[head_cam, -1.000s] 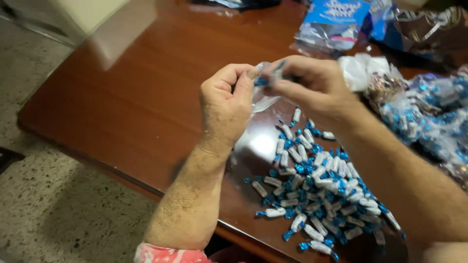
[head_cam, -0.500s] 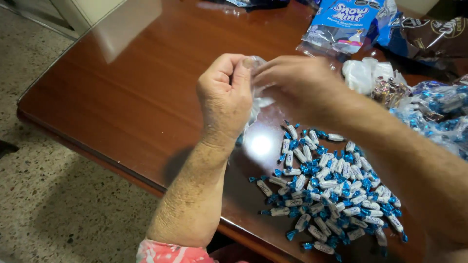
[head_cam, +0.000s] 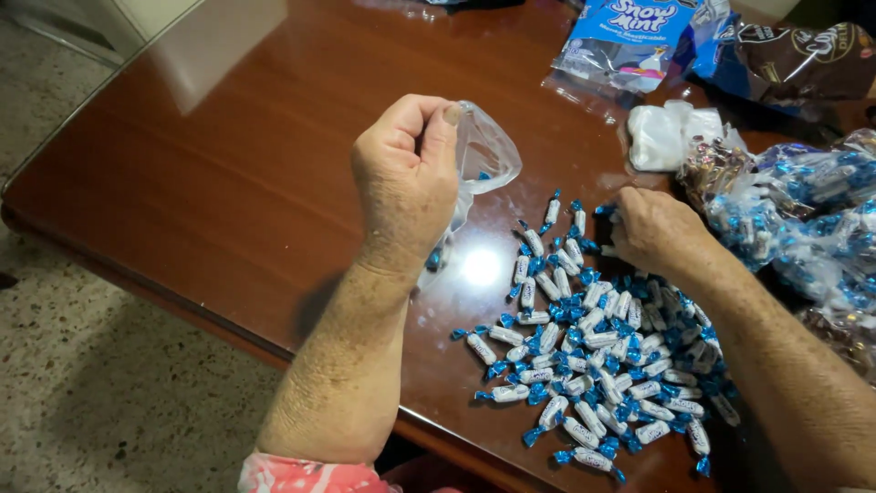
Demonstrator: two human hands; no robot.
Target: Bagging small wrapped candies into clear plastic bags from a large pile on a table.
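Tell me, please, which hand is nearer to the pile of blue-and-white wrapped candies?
Right. The right hand rests at the top edge of the candy pile; the left hand is raised off to its side, holding a small clear bag.

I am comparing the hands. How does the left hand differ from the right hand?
The left hand is raised, pinching a small clear plastic bag; the right hand lies low on the pile of blue-and-white wrapped candies. The left shows its back, fingers curled; the right reaches flat. Both are bare.
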